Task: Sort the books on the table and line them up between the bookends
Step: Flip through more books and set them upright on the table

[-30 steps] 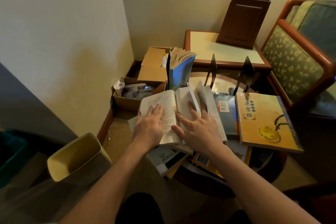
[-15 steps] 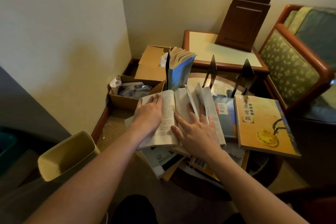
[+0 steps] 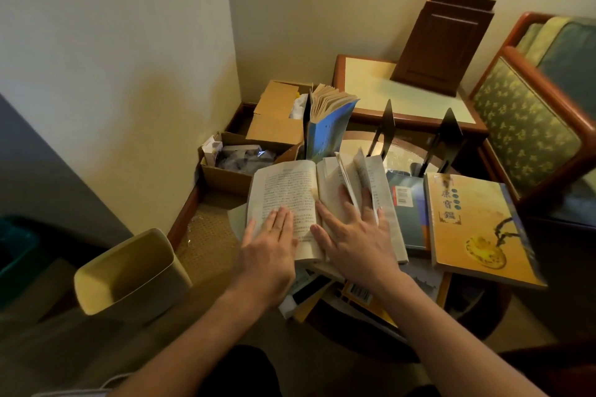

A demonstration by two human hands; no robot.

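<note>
Pressing flat on the open book [image 3: 283, 187] at frame centre, the left hand [image 3: 267, 248] and right hand [image 3: 354, 242] are lying with fingers straight, gripping nothing; two black bookends [image 3: 387, 126] are standing just above, centre-right.

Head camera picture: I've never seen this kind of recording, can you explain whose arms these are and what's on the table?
No machine here: a person wears a camera on the head, so this one picture looks forward and down at what they do. The left hand lies flat on the left page of an open paperback of printed text, and the right hand presses flat on its right side, where some pages stand loose. Neither hand grips anything. The book tops a pile on a round dark table. To its right lie a dark blue book with a barcode and a yellow-covered book. Behind stand a blue paperback, upright with fanned pages, and two black metal bookends.
</note>
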